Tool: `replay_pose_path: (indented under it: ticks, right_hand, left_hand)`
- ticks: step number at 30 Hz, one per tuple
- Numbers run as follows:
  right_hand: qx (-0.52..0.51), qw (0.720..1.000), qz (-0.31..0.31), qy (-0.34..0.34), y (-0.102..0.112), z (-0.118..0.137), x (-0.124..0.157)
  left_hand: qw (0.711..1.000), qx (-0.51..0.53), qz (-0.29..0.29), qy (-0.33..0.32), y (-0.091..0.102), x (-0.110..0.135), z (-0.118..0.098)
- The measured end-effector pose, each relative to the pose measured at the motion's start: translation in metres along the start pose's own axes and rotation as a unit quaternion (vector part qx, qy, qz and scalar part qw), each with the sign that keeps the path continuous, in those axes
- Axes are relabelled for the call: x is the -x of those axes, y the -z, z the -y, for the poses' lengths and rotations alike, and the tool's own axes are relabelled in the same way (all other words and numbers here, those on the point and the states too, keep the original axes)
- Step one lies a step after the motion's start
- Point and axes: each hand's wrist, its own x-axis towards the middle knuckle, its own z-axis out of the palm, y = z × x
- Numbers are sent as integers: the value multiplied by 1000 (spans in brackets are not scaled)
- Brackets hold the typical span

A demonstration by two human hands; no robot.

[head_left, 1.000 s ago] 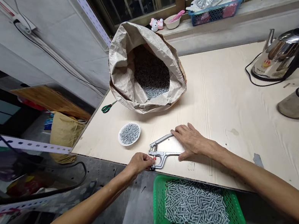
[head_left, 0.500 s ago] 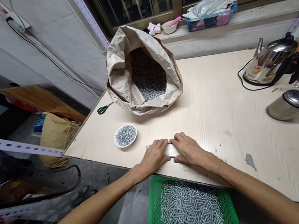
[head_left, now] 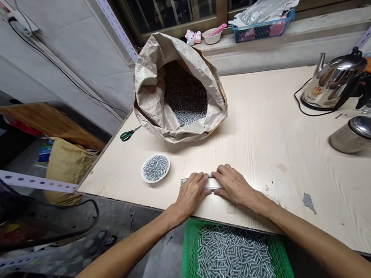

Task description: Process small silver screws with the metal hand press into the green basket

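On the table near its front edge, a short flat silver metal bar (head_left: 213,183) lies between my hands; both cover much of it. My left hand (head_left: 192,192) is closed over the bar's left part, whose end pokes out past the fingers. With fingers and thumb on opposite long edges, my right hand (head_left: 234,184) grips the right part. To the left stands a white bowl (head_left: 143,177) of small metal pins or screws. Below the table edge, a green basket (head_left: 187,266) holds many similar pieces.
A large open paper-lined sack (head_left: 147,89) with more metal pieces stands behind the bowl. Green-handled scissors (head_left: 126,135) lie at the left edge. An electric kettle (head_left: 334,81) with a cord and a lidded metal canister (head_left: 354,135) stand at the back right.
Both hands stay on the bar. My right thumb has shifted slightly away from the table's front edge, and a little less of the bar shows between my hands. The view has moved slightly.
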Motion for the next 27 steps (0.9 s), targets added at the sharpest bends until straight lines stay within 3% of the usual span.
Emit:
replay_pose_path:
  ticks: [4,7,11,16,18,20,23,27]
  right_hand:
    - [-17,998,-38,39,2,-11,5]
    - [13,997,-71,6,-5,-15,2]
    - [50,994,-89,-25,-11,-20,-23]
    - [37,994,-97,-46,-1,-19,-34]
    - [7,992,-120,-36,1,-11,-19]
    - [-34,994,-101,-8,0,0,1]
    - [-74,995,-46,44,-9,16,23]
    - [-19,996,-64,50,-24,23,19]
  left_hand:
    - [996,15,-86,-3,-3,26,-6]
    - [997,13,-73,-28,-9,40,-16]
    - [998,17,-47,-38,-21,43,-30]
    - [996,15,-84,-26,-17,46,-31]
    - [992,2,-123,22,-6,50,-25]
    - [982,-36,-145,119,6,53,-15]
    - [962,-85,-79,248,21,51,5]
    - [946,-50,77,310,32,39,20]
